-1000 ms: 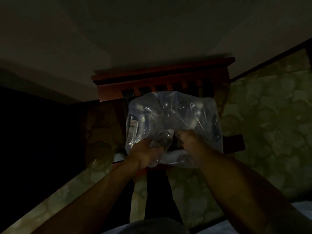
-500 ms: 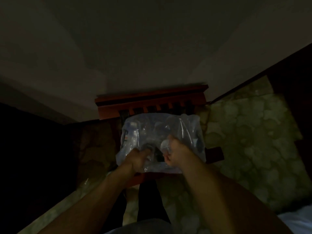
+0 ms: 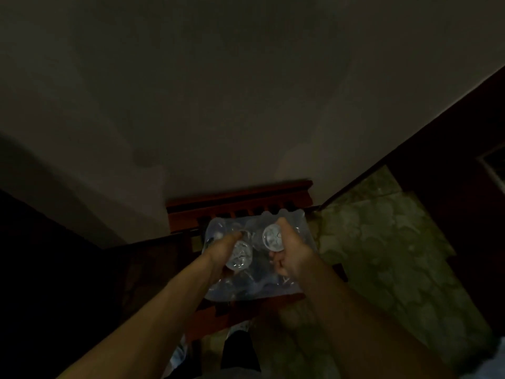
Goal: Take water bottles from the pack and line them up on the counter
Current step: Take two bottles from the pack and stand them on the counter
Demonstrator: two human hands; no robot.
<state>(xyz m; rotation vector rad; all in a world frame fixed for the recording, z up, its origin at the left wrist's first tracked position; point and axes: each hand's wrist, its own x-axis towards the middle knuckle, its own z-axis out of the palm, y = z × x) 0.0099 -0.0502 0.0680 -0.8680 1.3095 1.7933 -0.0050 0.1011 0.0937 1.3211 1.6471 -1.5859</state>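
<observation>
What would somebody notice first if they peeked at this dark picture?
Probably the shiny clear plastic pack of water bottles in the middle, sitting on a reddish wooden chair against the wall. Right over it, the left hand grips one bottle and the right hand grips another bottle, both showing their round ends to the camera. Everything around is dim, with a mottled greenish floor on the right.

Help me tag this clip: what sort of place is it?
Probably a dim room in a home. A red wooden chair stands against a plain wall on patterned stone-like flooring, holding the plastic-wrapped bottle pack.
</observation>
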